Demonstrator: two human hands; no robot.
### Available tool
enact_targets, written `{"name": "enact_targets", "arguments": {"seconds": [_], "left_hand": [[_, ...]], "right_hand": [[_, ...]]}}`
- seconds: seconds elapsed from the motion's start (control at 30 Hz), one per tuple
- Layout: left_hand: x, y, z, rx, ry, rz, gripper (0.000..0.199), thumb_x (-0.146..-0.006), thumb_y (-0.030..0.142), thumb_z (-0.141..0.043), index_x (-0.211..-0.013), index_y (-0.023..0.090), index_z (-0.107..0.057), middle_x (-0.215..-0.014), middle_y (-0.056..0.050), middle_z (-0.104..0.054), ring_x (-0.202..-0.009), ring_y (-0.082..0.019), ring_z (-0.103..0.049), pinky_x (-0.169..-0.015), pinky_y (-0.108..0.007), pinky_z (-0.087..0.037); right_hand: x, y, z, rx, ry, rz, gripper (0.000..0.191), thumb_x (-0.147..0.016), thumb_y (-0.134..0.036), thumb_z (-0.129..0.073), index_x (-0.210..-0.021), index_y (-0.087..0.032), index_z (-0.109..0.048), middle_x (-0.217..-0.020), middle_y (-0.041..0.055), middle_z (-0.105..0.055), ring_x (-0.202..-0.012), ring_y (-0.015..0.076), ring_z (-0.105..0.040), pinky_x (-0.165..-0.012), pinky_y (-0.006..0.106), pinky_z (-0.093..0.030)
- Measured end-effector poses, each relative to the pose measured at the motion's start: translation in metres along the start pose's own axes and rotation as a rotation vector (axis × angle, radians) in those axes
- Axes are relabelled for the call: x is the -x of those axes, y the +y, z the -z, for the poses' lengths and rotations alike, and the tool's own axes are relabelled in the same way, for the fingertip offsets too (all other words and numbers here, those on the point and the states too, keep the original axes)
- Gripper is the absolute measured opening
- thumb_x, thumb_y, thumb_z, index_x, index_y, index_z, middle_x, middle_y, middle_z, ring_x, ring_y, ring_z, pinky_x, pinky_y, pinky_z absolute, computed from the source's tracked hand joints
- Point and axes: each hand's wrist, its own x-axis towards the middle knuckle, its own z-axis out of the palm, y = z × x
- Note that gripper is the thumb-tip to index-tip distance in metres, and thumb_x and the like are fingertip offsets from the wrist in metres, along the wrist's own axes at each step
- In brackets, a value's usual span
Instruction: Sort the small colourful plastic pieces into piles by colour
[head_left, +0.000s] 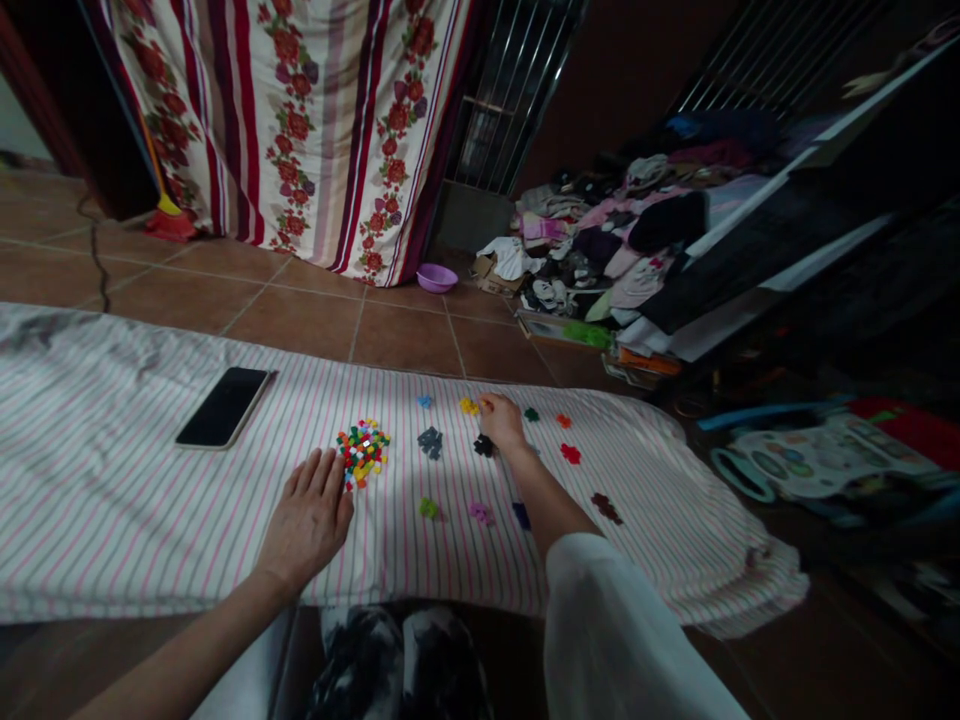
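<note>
My left hand (307, 510) lies flat and open on the striped cloth, fingertips at the lower left edge of a mixed pile of small coloured blocks (367, 450). My right hand (502, 420) has its fingers pinched together, at the right edge of a small group of yellow blocks (469, 406). What those fingertips hold, if anything, is too small to make out. Just below that hand is a black group (482, 446). Sorted groups lie around it: grey (430, 442), light blue (424, 401), dark green (531, 414), orange (563, 421), red (570, 454), brown (606, 508), lime (427, 508), pink (481, 513). My right forearm partly covers a dark blue group (521, 515).
A phone (225, 408) lies on the striped cloth (150, 500) at left. Beyond are a tiled floor (300, 310), a purple basin (436, 278), a floral curtain (322, 130) and a heap of clothes (600, 230). A colourful plastic item (817, 455) stands at right.
</note>
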Motion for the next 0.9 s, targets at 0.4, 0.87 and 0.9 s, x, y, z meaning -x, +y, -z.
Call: {"name": "enact_targets", "arguments": {"seconds": [0.4,0.87,0.9], "left_hand": [[-0.001,0.002,0.001,0.041,-0.003,0.035,0.051,-0.092,0.034,-0.039,-0.136,0.009,-0.047,-0.137,-0.019,-0.054,-0.135,-0.033,-0.043,-0.108,-0.051,-0.039],[-0.002,0.002,0.006,0.022,-0.037,0.041,0.05,-0.092,0.034,-0.039,-0.135,0.01,-0.048,-0.138,-0.017,-0.054,-0.135,-0.033,-0.043,-0.108,-0.05,-0.038],[-0.002,0.002,0.006,0.021,-0.038,0.044,0.05,-0.092,0.034,-0.039,-0.135,0.011,-0.048,-0.138,-0.017,-0.054,-0.135,-0.033,-0.043,-0.108,-0.051,-0.038]], "right_hand": [[-0.01,-0.007,-0.014,0.092,-0.086,-0.006,0.036,-0.075,-0.005,-0.05,-0.097,-0.02,-0.074,-0.096,0.0068,-0.073,-0.092,0.0184,-0.065,-0.084,0.026,-0.045],[-0.01,-0.007,-0.012,0.089,-0.15,-0.029,0.045,-0.071,-0.003,-0.053,-0.108,-0.02,-0.072,-0.11,0.0071,-0.072,-0.101,0.0198,-0.066,-0.09,0.027,-0.047],[-0.009,-0.007,-0.012,0.086,-0.149,-0.033,0.045,-0.071,-0.004,-0.053,-0.108,-0.02,-0.072,-0.11,0.0072,-0.072,-0.101,0.02,-0.066,-0.089,0.027,-0.047]]}}
